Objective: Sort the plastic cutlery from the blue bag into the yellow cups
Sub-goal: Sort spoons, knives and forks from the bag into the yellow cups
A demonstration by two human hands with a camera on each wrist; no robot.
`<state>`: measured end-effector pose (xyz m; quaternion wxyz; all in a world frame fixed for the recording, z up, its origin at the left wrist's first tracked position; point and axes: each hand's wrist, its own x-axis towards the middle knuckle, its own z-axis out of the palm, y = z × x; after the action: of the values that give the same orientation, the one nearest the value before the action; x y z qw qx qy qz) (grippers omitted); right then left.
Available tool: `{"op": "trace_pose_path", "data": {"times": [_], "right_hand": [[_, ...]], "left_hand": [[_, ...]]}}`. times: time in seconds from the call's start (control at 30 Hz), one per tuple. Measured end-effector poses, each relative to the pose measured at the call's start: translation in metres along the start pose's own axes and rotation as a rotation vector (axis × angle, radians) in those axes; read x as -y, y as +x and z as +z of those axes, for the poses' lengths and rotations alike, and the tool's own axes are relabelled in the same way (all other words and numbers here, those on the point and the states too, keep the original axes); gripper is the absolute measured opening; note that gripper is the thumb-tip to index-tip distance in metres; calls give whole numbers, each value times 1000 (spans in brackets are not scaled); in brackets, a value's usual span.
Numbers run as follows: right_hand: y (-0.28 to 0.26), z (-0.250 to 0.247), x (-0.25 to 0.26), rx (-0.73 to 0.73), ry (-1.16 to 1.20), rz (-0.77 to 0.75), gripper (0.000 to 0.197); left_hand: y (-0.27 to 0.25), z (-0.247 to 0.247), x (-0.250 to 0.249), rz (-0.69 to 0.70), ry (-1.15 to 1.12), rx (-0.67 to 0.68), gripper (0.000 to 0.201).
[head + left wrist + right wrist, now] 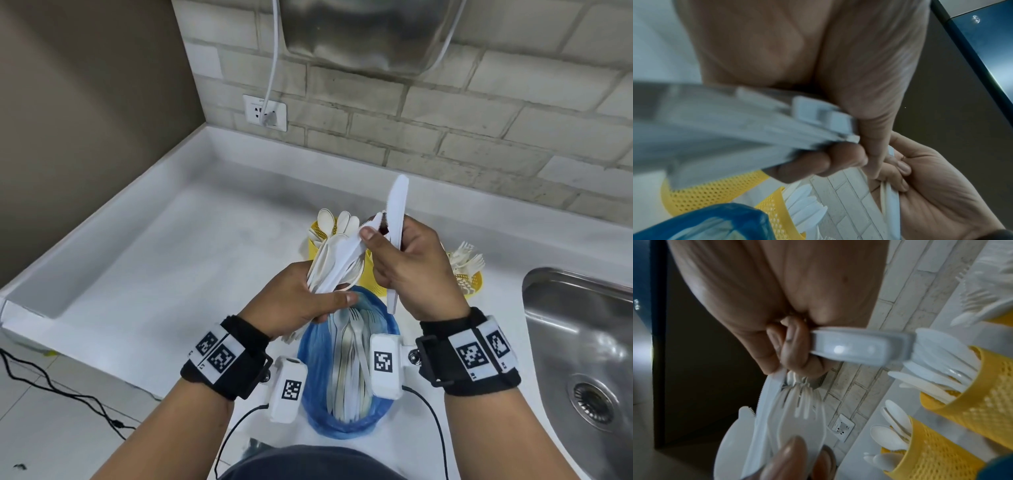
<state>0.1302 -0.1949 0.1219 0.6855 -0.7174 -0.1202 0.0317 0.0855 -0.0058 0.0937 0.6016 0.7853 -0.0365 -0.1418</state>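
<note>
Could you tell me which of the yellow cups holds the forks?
The rightmost yellow cup, nearest the sink, holds the forks. The leftmost cup shows spoon bowls, and the middle one sits mostly hidden behind the right hand.

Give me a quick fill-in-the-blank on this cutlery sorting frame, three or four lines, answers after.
1. The left hand grips a mixed bundle of cutlery above the ____ bag.
2. The right hand holds white plastic ____ whose blades point up.
3. The left yellow cup holds ____.
4. The metal sink lies on the person's ____ side.

Missing words: blue; knives; spoons; right
</note>
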Motion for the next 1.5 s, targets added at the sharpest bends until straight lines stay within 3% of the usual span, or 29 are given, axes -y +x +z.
{"op": "trace_pose_path", "data": {"times": [0.2,0.37,0.53,0.67,0.8,0.93,1.03,1.23,1.43,1.5], "right_hand": [[-1,1,1,18,15,11,19],[0,1,3,-63,214,39,16],[-7,4,6,-6,17,-10,14],[-6,8,12,-173,272,32,17],[-4,3,16,-346,567,79,20],[-9,-3,18,-365,972,138,23],[-13,-3,24,-434,1076,135,27],[-26,15,41,-592,673,-37,17],[-48,40,37,-379,72,-128,31],[-53,44,35,-300,-144,-130,26]], "left_hand": [[0,-1,-1,15,6,-5,23],[-1,0,-1,16,38,-17,24],[-2,3,-2,41,20,-11,24],[-4,2,-1,54,-23,-15,35],[-11,1,0,58,-16,-16,25],[-19,-2,-3,64,-45,-32,25],[-24,-4,-4,69,-69,-35,23],[-35,-2,-7,96,-64,-33,22],[-40,0,-7,103,-23,-83,32],[-40,0,-7,112,-18,-109,30]]}}
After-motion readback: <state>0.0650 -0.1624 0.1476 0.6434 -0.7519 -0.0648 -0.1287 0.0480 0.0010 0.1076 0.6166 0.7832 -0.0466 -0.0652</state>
